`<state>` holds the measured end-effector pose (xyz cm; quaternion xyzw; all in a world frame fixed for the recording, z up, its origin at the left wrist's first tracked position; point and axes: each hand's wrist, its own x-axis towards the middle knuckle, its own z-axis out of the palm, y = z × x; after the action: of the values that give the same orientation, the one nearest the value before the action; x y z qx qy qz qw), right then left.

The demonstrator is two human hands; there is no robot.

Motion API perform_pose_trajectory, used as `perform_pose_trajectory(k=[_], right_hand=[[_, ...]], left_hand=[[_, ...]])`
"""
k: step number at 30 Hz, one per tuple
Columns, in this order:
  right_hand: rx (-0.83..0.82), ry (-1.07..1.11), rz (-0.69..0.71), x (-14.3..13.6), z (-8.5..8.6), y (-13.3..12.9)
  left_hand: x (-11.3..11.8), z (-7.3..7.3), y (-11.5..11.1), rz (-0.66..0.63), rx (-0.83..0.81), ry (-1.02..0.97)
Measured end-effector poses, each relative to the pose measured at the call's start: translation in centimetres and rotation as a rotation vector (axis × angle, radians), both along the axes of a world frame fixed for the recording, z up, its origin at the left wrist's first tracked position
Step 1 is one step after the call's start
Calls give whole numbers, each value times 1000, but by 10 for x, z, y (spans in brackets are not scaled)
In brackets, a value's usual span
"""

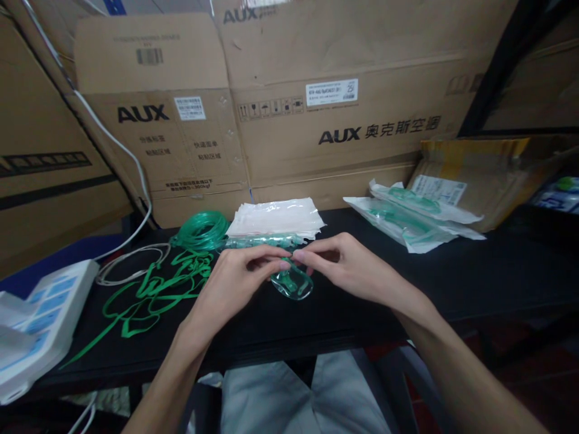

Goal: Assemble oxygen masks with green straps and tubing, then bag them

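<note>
Head view, hands: left hand [237, 274] and right hand [348, 265] meet at mid-frame, fingertips almost touching, both curled into a pinch.
Head view, held thing: a clear green-tinted plastic mask [293, 283], pinched at its top edge by the fingers of both hands; its cup hangs below the fingertips, just over the worktop [497, 271].
Left hand state: thumb and forefinger closed on the mask's upper edge, other fingers folded loosely beneath.
Right hand state: thumb and forefinger closed on the same edge from the other side, remaining fingers bent, palm turned down.
Just behind the hands: a flat stack of clear bags [275, 218], with a sealed green piece lying against its front edge.
Left of the stack: a coil of green tubing [201, 230]; in front of it a loose tangle of green straps [154, 289] spread over the dark surface.
Further left: a loop of white cable [129, 265], and a white box [36, 325] at the worktop's corner.
Right rear: several sealed packets [407, 220] with green contents, overlapping, well apart from the hands.
Background: large cardboard cartons [316, 90] printed AUX, standing against the back of the worktop.
Bottom edge: the person's grey-clad lap, under the worktop's front edge.
</note>
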<state>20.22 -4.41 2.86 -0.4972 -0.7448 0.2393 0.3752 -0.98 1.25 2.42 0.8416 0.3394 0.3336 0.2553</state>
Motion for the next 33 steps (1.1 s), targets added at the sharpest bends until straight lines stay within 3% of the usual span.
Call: perform_pose_trajectory(k=[11,20,33], right_hand=[[-98,237,77,-2,-3,9],[265,-21,-12,-13,-5,1],[274,-125,-44,4,10,-7]], left_hand=[[3,-1,-1,-110,-63,-62],[6,0,-6,-56,-40,31],[7,4,-15,103,223,146]])
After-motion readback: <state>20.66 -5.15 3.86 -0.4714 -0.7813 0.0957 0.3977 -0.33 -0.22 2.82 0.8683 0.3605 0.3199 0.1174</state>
